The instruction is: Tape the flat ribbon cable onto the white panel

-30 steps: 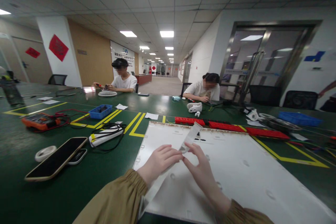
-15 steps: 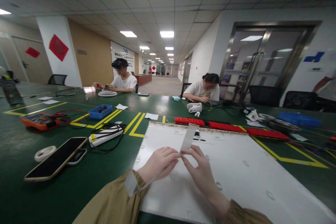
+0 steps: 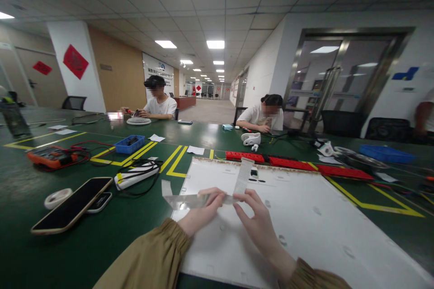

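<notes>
Left hand and right hand, fingers drawn nearly closed, pinch a bent, flat, silvery-grey ribbon cable over a white rectangular panel, which lies on the dark green surface beside long red bars.

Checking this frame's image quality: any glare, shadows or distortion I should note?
Head view: ceiling lights look washed out, and the green table has a sheen at its far side; head view: the flat cable glints beside the left hand; head view: soft shadow on the white panel; head view: wide-angle stretch slants the door frame.
</notes>
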Demonstrator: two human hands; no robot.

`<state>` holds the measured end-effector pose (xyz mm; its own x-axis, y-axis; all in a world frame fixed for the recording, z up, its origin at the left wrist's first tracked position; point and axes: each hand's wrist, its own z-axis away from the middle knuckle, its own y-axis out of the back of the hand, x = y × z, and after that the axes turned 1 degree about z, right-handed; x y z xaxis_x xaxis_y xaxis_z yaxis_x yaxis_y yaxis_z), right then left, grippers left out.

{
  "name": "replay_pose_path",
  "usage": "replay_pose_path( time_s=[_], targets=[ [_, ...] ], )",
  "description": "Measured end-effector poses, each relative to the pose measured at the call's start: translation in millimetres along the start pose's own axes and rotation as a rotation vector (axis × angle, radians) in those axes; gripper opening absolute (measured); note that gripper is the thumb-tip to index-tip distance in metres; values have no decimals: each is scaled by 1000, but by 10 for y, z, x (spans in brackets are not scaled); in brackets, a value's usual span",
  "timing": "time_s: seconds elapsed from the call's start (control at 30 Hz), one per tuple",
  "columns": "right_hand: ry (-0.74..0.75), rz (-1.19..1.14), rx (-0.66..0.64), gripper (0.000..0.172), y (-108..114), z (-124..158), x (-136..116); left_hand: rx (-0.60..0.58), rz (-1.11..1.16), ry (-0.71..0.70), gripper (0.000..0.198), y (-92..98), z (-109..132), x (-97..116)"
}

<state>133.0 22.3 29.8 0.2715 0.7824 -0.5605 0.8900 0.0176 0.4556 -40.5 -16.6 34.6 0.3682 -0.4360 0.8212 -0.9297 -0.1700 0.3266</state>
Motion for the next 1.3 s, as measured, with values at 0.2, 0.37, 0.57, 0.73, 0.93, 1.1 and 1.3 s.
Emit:
replay_pose_path(
  time_s=[0.2, 0.37, 0.57, 0.73, 0.93, 1.1, 1.3],
  targets=[
    [-29, -7, -19, 11, -6, 0, 1, -74, 293, 162, 30, -3, -17, -25],
    [-15, -12, -26, 13, -1, -10, -40, -241, 385, 344, 37, -13, 16, -4],
    [-4, -10, -25, 16, 11, -9, -73, -245, 300, 349, 34, 12, 27, 113],
    [-6, -1, -38, 19, -8, 4, -37, -186, 281, 337, 32, 11, 36, 103],
    [-96, 8, 14, 45, -31, 43, 14, -147, 258, 263, 30, 10, 13, 75],
    [-183, -83, 60, 57, -54, 53, 47, -158, 269, 189, 26, 20, -7, 128],
    [-286, -159, 10, 49, -58, 53, 50, -163, 238, 272, 27, 17, 7, 200]
  ],
)
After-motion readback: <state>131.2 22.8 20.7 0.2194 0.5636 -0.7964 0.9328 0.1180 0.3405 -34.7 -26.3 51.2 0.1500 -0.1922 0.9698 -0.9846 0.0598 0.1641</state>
